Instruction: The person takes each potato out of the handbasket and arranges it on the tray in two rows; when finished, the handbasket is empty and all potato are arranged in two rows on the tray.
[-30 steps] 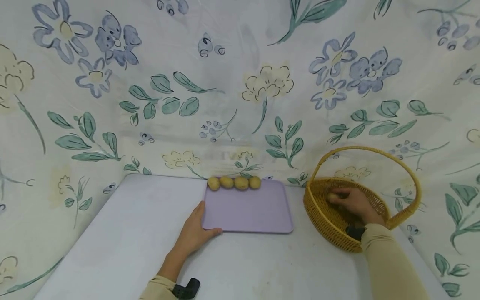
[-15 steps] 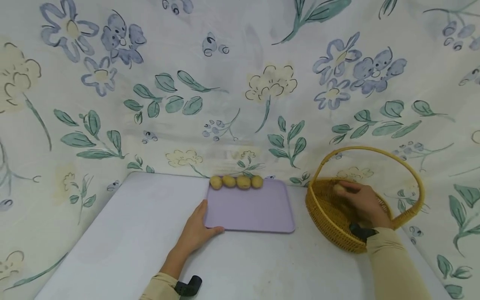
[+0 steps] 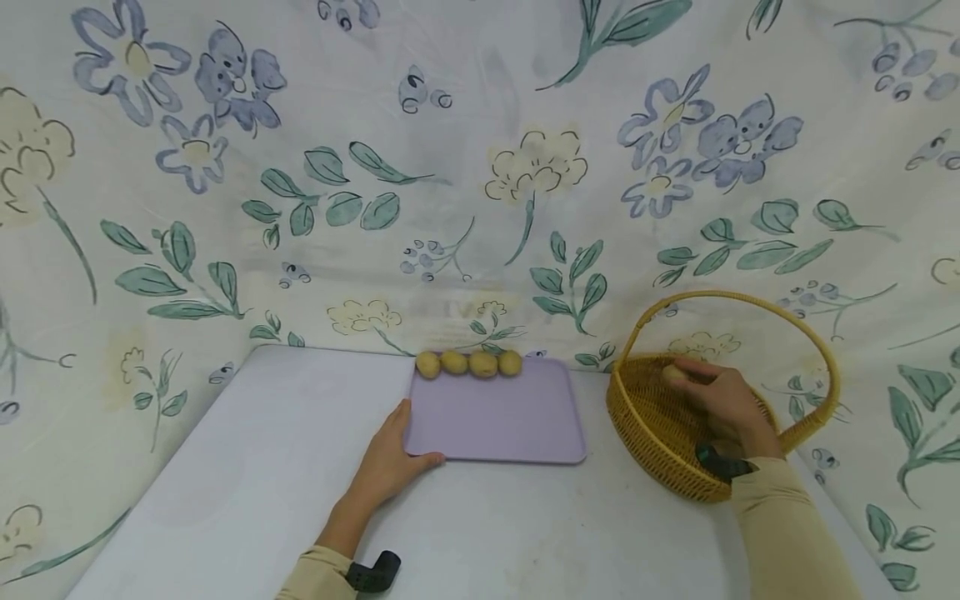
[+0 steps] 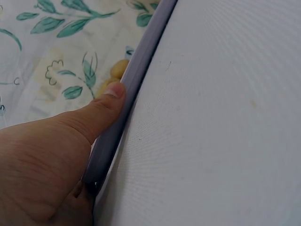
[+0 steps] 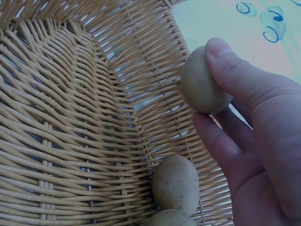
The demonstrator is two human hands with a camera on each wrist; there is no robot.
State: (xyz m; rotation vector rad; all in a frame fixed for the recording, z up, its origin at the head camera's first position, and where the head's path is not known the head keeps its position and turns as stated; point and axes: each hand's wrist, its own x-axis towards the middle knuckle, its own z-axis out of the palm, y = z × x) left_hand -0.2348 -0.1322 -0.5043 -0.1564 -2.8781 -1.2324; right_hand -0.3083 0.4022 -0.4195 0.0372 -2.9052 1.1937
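Observation:
My right hand [image 3: 726, 404] is inside the wicker basket [image 3: 652, 450], pinching a potato [image 5: 200, 82] between thumb and fingertips. Below it in the right wrist view, a second potato [image 5: 176, 183] and part of another [image 5: 170, 219] lie against the basket wall. The left hand [image 3: 390, 462] rests against the near left corner of a lilac tray [image 3: 495, 421]. Its fingers lie straight along the left side, and the thumb [image 4: 106, 106] presses the front rim. Several potatoes [image 3: 483, 365] stand in a row along the tray's back edge, starting at the left corner.
The basket's tall arched handle [image 3: 738, 296] rises over the right forearm. White table [image 3: 225, 467] surrounds the tray, and a floral cloth [image 3: 450, 167] hangs behind it. Black cameras are strapped to both wrists.
The right hand has lifted the potato slightly from deeper in the basket, shifting back and to the right, then stayed nearly still. The left hand, tray and row of potatoes have not moved.

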